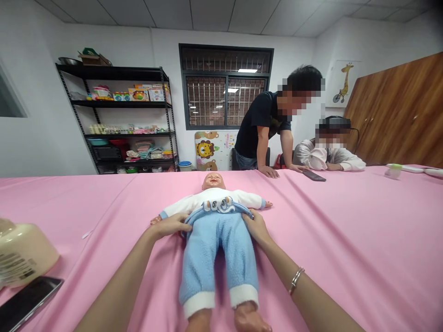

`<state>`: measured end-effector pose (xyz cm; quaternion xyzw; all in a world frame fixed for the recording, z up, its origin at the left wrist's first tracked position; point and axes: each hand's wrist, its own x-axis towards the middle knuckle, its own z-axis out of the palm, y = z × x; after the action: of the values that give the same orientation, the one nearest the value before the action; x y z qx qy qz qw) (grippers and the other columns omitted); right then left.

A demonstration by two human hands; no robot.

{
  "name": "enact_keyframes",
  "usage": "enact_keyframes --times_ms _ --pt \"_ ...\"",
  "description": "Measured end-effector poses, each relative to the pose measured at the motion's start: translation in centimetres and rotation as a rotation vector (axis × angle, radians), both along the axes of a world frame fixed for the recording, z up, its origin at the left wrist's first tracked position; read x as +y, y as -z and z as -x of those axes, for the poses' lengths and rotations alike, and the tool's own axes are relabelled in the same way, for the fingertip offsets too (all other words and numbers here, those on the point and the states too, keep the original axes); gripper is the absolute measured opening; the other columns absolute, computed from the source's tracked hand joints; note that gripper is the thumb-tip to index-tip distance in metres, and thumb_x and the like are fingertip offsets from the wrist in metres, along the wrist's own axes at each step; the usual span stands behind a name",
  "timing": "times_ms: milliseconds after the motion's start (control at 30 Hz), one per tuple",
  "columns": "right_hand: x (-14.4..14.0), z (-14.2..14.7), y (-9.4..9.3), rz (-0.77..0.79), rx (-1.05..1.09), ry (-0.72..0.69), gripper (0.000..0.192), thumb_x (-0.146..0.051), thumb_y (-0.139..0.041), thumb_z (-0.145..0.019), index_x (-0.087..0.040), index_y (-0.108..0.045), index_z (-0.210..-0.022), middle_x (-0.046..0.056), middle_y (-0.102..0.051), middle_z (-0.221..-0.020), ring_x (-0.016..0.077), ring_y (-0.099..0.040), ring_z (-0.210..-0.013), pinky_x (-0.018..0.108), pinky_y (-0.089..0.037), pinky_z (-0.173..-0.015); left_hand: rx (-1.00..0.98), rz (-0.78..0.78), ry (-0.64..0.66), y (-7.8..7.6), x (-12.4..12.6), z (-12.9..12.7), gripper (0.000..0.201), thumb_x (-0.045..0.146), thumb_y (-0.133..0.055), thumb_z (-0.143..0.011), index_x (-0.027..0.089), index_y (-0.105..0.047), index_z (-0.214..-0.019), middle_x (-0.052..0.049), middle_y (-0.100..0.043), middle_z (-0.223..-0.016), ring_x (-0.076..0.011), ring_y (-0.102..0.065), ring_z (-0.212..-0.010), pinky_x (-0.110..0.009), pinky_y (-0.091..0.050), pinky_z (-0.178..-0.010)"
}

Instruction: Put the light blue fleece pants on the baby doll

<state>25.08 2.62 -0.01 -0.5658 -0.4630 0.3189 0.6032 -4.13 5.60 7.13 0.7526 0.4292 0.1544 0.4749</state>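
Note:
A baby doll lies on its back on the pink tablecloth, head away from me and bare feet towards me. It wears a white top with blue cuffs and fuzzy light-blue pants with white ankle cuffs. Across the waist runs a blue band with an animal-face design. My left hand is closed on the pants' waist at the left side. On the opposite side, my right hand grips the waist too, thumb inward. Some fingertips of both hands are hidden by the cloth.
A cream bottle and a dark phone lie at the near left. Across the table one person leans on it beside another phone; a second person sits at the right. A black shelf stands behind.

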Motion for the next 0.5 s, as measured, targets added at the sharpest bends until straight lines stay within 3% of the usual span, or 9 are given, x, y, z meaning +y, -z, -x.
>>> enact_keyframes --times_ms 67,167,233,333,400,500 --pt "-0.1 0.3 -0.1 -0.012 0.091 -0.011 0.021 -0.034 -0.061 -0.063 -0.017 -0.065 -0.075 0.002 -0.065 -0.071 0.0223 -0.057 -0.075 0.031 -0.043 -0.069 -0.104 0.051 -0.121 0.4 0.1 -0.4 0.029 0.037 -0.061 -0.069 0.015 -0.062 -0.088 -0.002 -0.062 -0.087 -0.0185 -0.054 -0.082 -0.026 -0.041 -0.069" --pt "-0.4 0.9 -0.3 -0.01 0.216 -0.082 0.026 -0.034 -0.063 -0.064 -0.018 -0.068 -0.083 0.004 -0.068 -0.081 0.0237 -0.06 -0.082 0.032 -0.046 -0.071 -0.416 0.174 -0.265 1.2 0.3 -1.5 0.036 0.038 -0.062 -0.072 0.015 -0.06 -0.098 -0.005 -0.064 -0.093 -0.0179 -0.057 -0.084 -0.027 -0.044 -0.074" --pt "-0.5 1.2 -0.4 -0.002 0.258 -0.108 0.03 -0.034 -0.062 -0.066 -0.017 -0.068 -0.091 0.005 -0.069 -0.087 0.0235 -0.061 -0.083 0.032 -0.048 -0.071 -0.587 0.221 -0.331 1.7 0.4 -2.3 0.035 0.035 -0.064 -0.071 0.015 -0.061 -0.099 -0.006 -0.065 -0.095 -0.0179 -0.058 -0.089 -0.027 -0.045 -0.081" --pt "-0.4 1.3 -0.3 0.008 0.324 -0.137 0.036 -0.034 -0.06 -0.07 -0.017 -0.065 -0.101 0.006 -0.069 -0.091 0.0228 -0.063 -0.082 0.032 -0.05 -0.07 -0.695 0.243 -0.456 2.3 0.6 -3.3 0.031 0.034 -0.066 -0.071 0.015 -0.062 -0.095 -0.005 -0.067 -0.092 -0.0176 -0.059 -0.09 -0.026 -0.045 -0.084" --pt "-0.1 1.2 -0.1 0.018 0.355 -0.143 0.035 -0.035 -0.059 -0.072 -0.016 -0.066 -0.1 0.008 -0.069 -0.088 0.0226 -0.063 -0.078 0.032 -0.051 -0.067 -0.737 0.259 -0.486 2.8 0.7 -3.9 0.03 0.037 -0.066 -0.071 0.014 -0.062 -0.091 -0.005 -0.068 -0.088 -0.0186 -0.06 -0.089 -0.026 -0.047 -0.082" --pt "0.3 1.0 0.5 0.025 0.382 -0.143 0.029 -0.035 -0.058 -0.073 -0.012 -0.068 -0.089 0.01 -0.069 -0.077 0.0227 -0.063 -0.071 0.033 -0.051 -0.062 -0.757 0.319 -0.407 3.4 0.8 -4.5 0.038 0.045 -0.065 -0.071 0.014 -0.062 -0.091 -0.007 -0.068 -0.083 -0.0221 -0.06 -0.088 -0.029 -0.049 -0.077"
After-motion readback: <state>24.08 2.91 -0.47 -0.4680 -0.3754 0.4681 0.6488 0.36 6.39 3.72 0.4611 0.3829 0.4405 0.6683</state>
